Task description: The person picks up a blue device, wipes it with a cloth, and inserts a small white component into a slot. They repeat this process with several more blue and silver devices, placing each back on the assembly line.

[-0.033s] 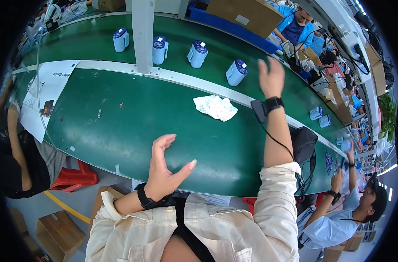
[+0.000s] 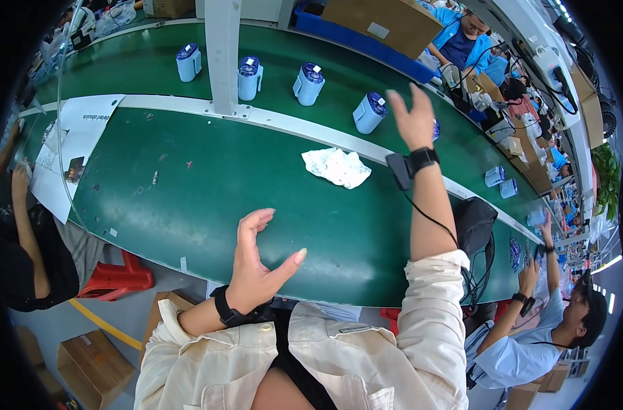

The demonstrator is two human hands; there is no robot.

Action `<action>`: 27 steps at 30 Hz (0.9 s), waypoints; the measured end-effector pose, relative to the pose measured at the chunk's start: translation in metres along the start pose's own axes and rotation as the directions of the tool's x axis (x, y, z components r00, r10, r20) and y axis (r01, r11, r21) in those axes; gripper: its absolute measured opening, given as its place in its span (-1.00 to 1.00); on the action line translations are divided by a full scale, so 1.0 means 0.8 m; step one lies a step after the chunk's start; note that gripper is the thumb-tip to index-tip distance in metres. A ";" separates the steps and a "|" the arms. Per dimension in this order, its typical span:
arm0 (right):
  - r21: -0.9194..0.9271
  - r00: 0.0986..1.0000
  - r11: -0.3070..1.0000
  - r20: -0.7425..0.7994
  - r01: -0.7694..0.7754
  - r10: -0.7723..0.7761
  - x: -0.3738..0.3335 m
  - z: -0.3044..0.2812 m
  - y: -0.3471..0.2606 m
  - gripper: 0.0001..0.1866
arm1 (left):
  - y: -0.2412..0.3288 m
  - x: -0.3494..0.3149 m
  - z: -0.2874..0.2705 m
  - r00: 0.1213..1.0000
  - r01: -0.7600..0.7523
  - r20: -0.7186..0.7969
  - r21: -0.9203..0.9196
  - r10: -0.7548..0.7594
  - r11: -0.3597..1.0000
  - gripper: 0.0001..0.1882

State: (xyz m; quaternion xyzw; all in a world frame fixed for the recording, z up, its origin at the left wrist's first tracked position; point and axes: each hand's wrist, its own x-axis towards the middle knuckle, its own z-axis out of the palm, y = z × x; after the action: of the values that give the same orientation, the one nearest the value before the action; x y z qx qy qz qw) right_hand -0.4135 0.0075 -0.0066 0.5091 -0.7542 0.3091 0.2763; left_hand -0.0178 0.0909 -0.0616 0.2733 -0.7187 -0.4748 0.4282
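Note:
My right hand (image 2: 413, 121) reaches over the far green strip past the white rail, fingers apart and holding nothing. Just left of it stands a light-blue jug-like container (image 2: 370, 113) with a dark-blue top; hand and container look slightly apart. Another dark-blue top (image 2: 436, 130) peeks out behind that hand, mostly hidden. My left hand (image 2: 257, 263) is open above the near part of the green table (image 2: 209, 184), empty, thumb and fingers spread. Between my hands and the rail lies a crumpled white cloth or bag (image 2: 337, 168).
More of these blue containers (image 2: 309, 85) stand along the far strip. A white metal post (image 2: 222, 55) rises from the rail (image 2: 291, 124). Right of my forearm sit a black bag (image 2: 477, 225) and cables. Co-workers sit at both sides; a printed sheet (image 2: 86, 126) lies left.
My right hand has shifted slightly left, closer to the nearest container, and a dark-blue top now shows to its right. My left hand stays put.

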 end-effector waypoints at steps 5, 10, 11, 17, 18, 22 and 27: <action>0.122 0.818 0.925 0.519 -0.360 0.249 0.000 -0.010 -0.037 -0.24 | 0.002 0.003 -0.001 1.000 0.030 0.010 -0.020 -0.030 0.999 -0.23; 0.657 0.683 0.519 0.708 -0.547 -0.178 -0.020 -0.067 -0.050 -0.17 | 0.001 0.003 0.002 0.998 0.064 -0.003 -0.230 -0.067 0.971 -0.10; 0.687 0.600 0.398 0.726 -0.608 -0.336 -0.031 -0.103 -0.088 -0.15 | 0.000 0.003 0.001 0.996 0.085 -0.008 -0.218 -0.089 0.972 -0.10; 0.881 0.388 0.374 0.466 -0.290 -0.795 -0.124 -0.215 -0.209 -0.15 | 0.009 0.022 -0.016 0.844 0.197 0.513 -0.568 0.157 0.799 0.07; 0.910 0.421 0.406 0.403 -0.088 -0.813 -0.131 -0.221 -0.216 -0.16 | 0.008 0.021 -0.020 0.724 0.109 0.633 -0.498 0.274 0.860 0.10; 0.892 0.626 0.451 0.349 0.004 -0.697 -0.123 -0.249 -0.195 -0.35 | 0.040 -0.004 -0.022 0.788 0.524 0.592 -0.499 -0.170 0.690 0.05; 0.899 0.573 0.438 0.344 0.028 -0.744 -0.131 -0.261 -0.185 -0.62 | 0.059 -0.010 -0.020 0.857 0.335 0.508 -0.420 -0.087 0.844 -0.08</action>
State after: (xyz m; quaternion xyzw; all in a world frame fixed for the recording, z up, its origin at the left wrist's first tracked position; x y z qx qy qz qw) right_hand -0.2184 0.1836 0.0811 0.8246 -0.4025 0.3175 -0.2392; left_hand 0.0008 0.1089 -0.0180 0.1112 -0.6192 -0.7394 0.2397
